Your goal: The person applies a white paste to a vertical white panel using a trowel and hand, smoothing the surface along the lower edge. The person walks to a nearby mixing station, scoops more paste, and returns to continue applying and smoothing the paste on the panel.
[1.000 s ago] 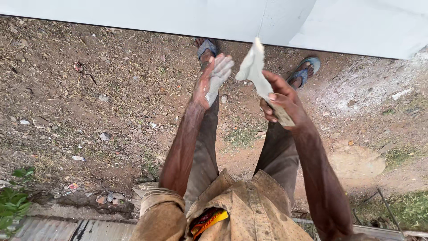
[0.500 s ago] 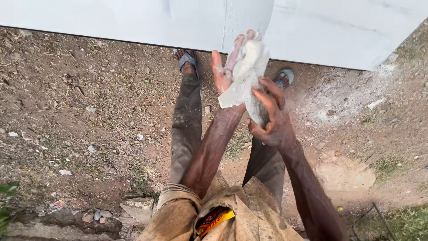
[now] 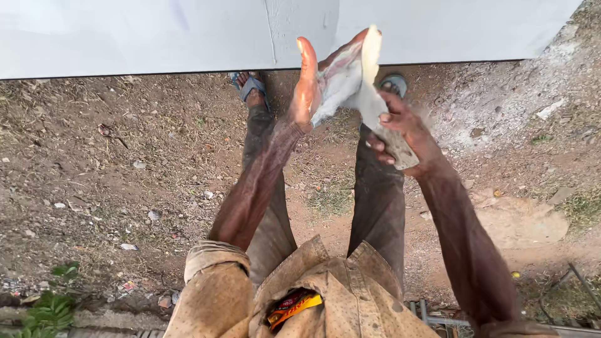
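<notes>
Right hand (image 3: 400,134) clamped on trowel (image 3: 375,94); left hand (image 3: 316,78) open, flat, smeared with putty. Best wiped in one firm pass, blade tilted, close to wall (image 3: 156,31).

A smooth white painted wall (image 3: 156,37) runs along the top. Below it lies bare brown dirt ground (image 3: 125,175), littered with pebbles; pale dust (image 3: 494,106) lies at the wall's right foot.
</notes>
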